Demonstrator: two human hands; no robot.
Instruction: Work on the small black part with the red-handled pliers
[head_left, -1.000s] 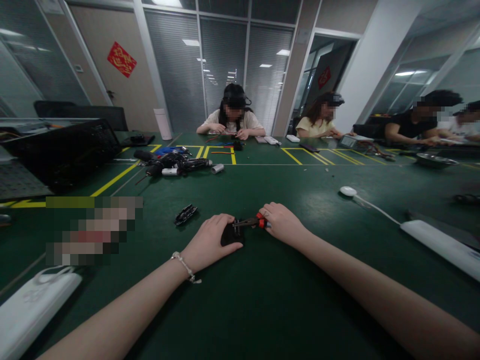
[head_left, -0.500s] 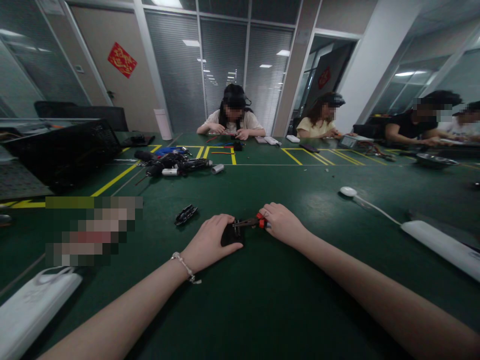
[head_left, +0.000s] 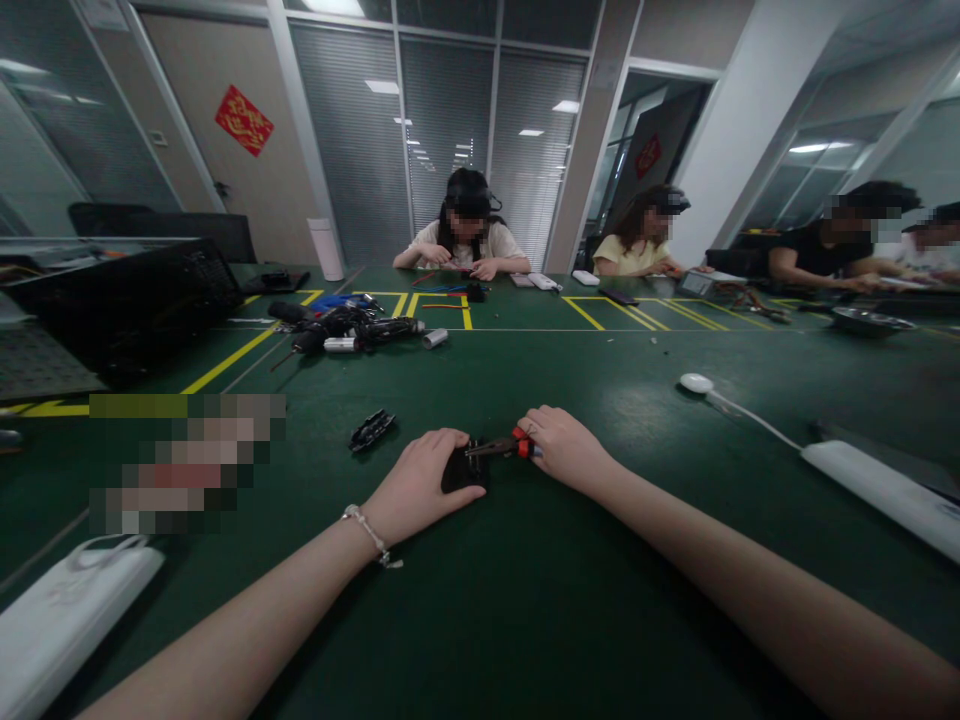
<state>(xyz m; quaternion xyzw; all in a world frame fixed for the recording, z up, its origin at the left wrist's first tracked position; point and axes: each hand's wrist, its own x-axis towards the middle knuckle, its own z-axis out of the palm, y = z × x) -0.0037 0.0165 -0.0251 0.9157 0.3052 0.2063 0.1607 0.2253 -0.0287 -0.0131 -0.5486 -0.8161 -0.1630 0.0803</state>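
Observation:
Flat on the green table lies a small black part (head_left: 456, 476), gripped at its edges between the thumb and fingers of my left hand (head_left: 420, 472). My right hand (head_left: 564, 445) is closed around the red handles of a pair of pliers (head_left: 493, 447). The long dark jaws point left and reach the metal bits on top of the black part; whether they pinch anything is too small to tell. Left of my left hand rests another black piece (head_left: 372, 430), apart from both hands.
A heap of black cables and tools (head_left: 337, 325) lies farther back, near a silver cylinder (head_left: 435, 338). White power strips (head_left: 885, 495) flank both sides, with a white puck (head_left: 696, 383) on a cord. A black case (head_left: 135, 310) stands left. Several people sit across the table.
My hands, the pliers and the black part look almost unmoved. Across the table, a person's hand has lifted slightly.

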